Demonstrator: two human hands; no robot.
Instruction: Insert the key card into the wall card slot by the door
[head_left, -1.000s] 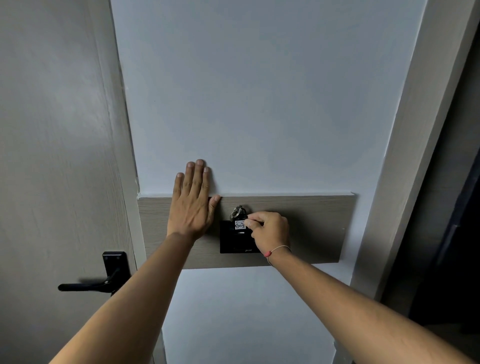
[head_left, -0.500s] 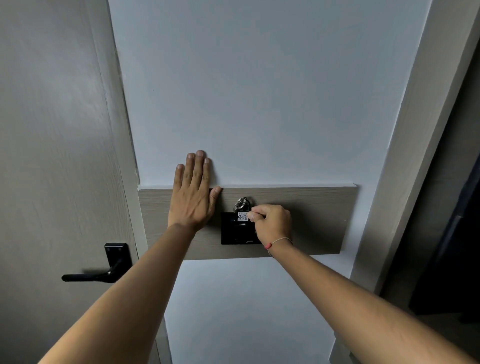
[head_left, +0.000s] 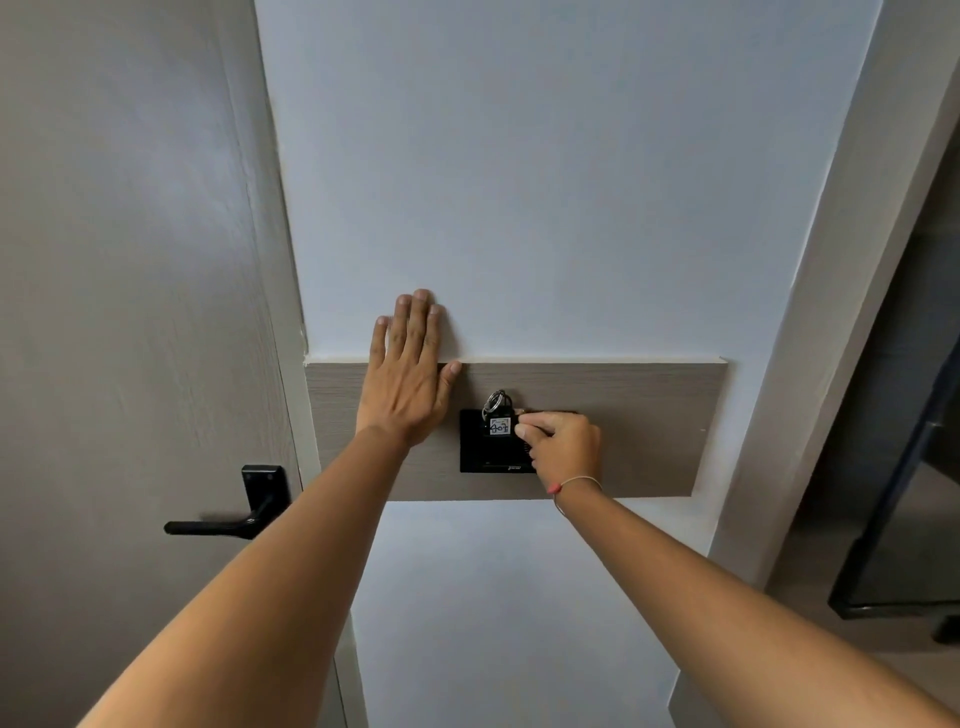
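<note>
Right hand curled up, fingertips pinched on one small key card with a white label and one metal ring on top. Card held upright at the top edge of one black wall card slot, touching it; cannot tell how far in. One thin string band with a red bead round the right wrist. Left hand spread wide and flat, holding nothing, pressed partly on one wooden strip and partly on the white wall. One door far left with one black handle.
</note>
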